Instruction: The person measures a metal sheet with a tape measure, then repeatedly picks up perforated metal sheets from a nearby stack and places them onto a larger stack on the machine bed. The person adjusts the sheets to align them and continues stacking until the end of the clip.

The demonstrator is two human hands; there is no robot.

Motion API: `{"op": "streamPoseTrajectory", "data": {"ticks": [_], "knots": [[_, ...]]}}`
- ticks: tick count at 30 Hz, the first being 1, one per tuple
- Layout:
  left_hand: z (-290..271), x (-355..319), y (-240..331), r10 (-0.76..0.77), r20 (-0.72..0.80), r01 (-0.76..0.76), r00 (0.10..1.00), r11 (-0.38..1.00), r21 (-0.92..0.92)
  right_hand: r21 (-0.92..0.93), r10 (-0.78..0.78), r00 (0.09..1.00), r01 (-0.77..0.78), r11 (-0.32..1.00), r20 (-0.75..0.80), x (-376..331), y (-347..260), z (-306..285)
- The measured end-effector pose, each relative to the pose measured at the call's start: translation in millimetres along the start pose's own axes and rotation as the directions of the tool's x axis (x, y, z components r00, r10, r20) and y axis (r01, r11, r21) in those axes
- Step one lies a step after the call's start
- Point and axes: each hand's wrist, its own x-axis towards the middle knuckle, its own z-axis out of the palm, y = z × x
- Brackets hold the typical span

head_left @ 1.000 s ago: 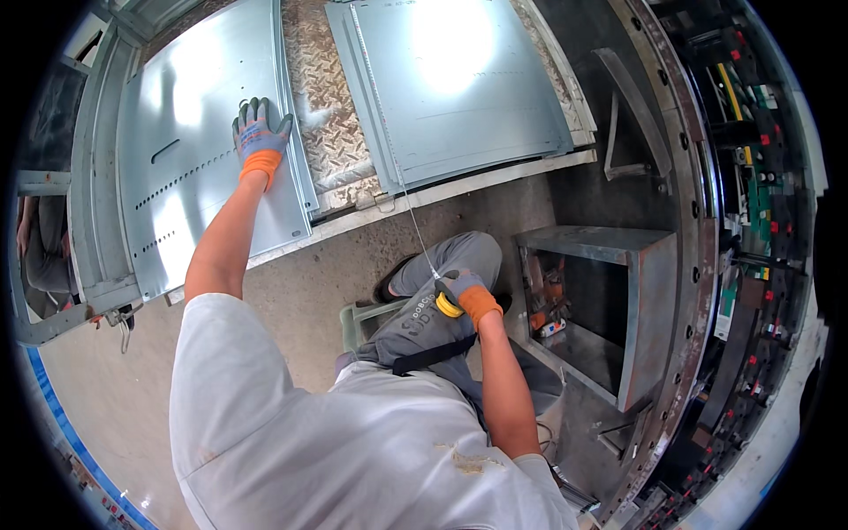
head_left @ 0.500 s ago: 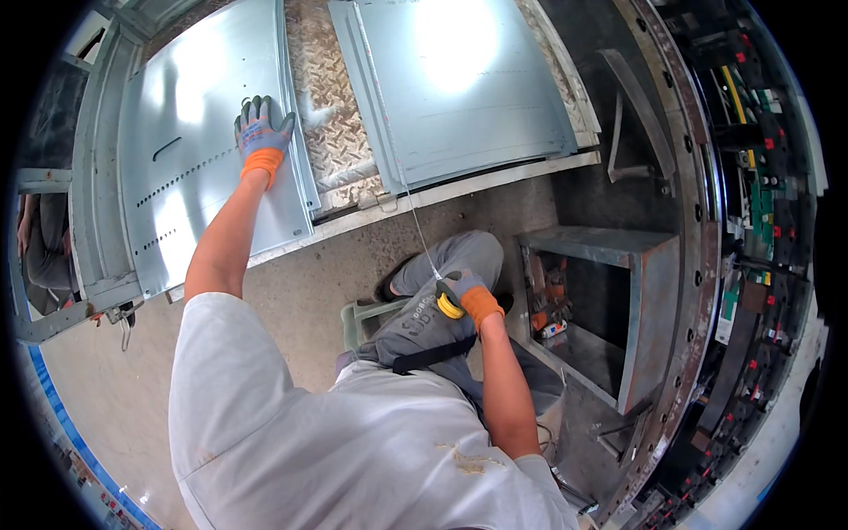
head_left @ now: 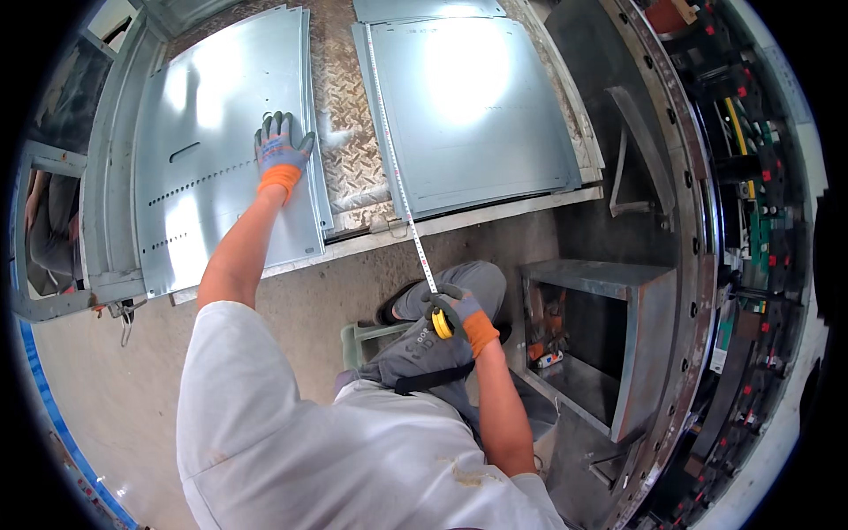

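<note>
On the table [head_left: 459, 219] ahead lie two big grey metal sheets, with a strip of bare checker plate [head_left: 346, 132] between them. Left sheet [head_left: 212, 159]: thin, flat, rows of small holes and one short slot; likely stiff across a short span but floppy over its length, edges probably sharp (gloves make sense), best taken at an edge with both hands. Left hand [head_left: 281, 146] rests flat on it near its right edge, fingers [head_left: 276, 124] spread, gripping nothing. Right sheets [head_left: 468, 106]: a stack, plain, glare off the top one.

Tape measure [head_left: 442, 324]: yellow case by the knee, held in the right hand [head_left: 458, 314], fingers closed round it. Its tape [head_left: 396, 172] runs from the case up along the left edge of the right stack to the far end. The tape looks light and springy, likely to kink if twisted; hold by the case.

Labels: none legible on the sheets. Right of the table, an open grey metal box [head_left: 609, 336] holds small red and white items (too small to identify).
</note>
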Motion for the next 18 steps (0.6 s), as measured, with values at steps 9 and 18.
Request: {"op": "streamPoseTrajectory", "data": {"ticks": [9,18], "knots": [[-3,2,-2,-0.030,0.116,0.026,0.993,0.999,0.036,0.192,-0.005,0.997,-0.010,0.981,0.079,33,7,8],[-13,3,7,0.022,0.081,-0.023,0.997,1.000,0.009,-0.172,-0.300,0.940,0.326,0.930,0.160,59,68,-4]]}}
